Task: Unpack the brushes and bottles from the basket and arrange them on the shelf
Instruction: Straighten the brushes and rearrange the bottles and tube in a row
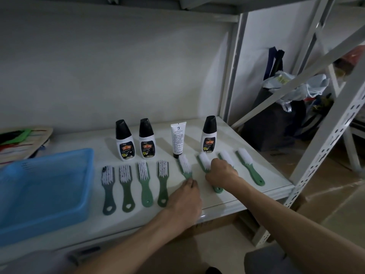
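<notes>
Several green-handled brushes with white bristles lie in a row on the white shelf [246, 171]. My left hand [185, 202] covers the handle of the fifth brush [185, 165], fingers closed on it. My right hand [222, 172] rests on the sixth brush [204, 160], gripping its neck. The seventh brush [227, 157] lies partly hidden behind that hand, and the last brush [249, 167] lies free at the right. Behind the row stand three black-capped bottles [124, 140] [147, 139] [209, 135] and a white tube [177, 140]. The blue basket [59, 167] at the left looks empty.
A striped bag [21, 143] lies behind the basket at the far left. Grey shelf posts [233, 76] and a perforated upright [324, 151] frame the right side. Dark bags [280, 115] stand on the floor beyond the shelf.
</notes>
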### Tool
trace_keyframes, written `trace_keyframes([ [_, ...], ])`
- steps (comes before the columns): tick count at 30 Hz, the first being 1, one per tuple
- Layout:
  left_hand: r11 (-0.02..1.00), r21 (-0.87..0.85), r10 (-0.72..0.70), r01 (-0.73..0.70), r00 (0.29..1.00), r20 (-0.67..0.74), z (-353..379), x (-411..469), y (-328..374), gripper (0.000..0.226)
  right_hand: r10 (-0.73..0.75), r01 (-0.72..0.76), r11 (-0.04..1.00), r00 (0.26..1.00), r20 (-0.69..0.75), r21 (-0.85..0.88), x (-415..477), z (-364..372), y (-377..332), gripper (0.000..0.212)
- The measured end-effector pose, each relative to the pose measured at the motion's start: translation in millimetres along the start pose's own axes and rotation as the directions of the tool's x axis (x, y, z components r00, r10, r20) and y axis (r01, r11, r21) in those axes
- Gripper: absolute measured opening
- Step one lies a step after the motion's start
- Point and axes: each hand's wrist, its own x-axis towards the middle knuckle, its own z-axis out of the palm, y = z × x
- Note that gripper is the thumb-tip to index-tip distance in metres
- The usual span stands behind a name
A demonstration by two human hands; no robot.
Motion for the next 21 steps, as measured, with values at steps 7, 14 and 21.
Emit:
trace_keyframes([
  [7, 0.968, -0.234, -0.107, 0.090, 0.992, -0.060, 4, 7, 3, 0.044, 0.007, -0.007, 1.000, 1.000, -0.012, -0.022, 0, 1, -1, 0.014],
  [14, 0.972, -0.219, -0.092, 0.080, 0.995, -0.045, 2, 17, 9, 0.047, 0.025, -0.025, 1.000, 1.000, -0.004, 0.015, 3, 3, 0, 0.009],
  [21, 0.957, -0.278, -0.088, 0.085, 0.996, 0.002, -3, 13, 4, 0.041, 0.021, -0.023, 0.999, 0.999, -0.047, -0.025, 1, 2, -4, 0.015],
])
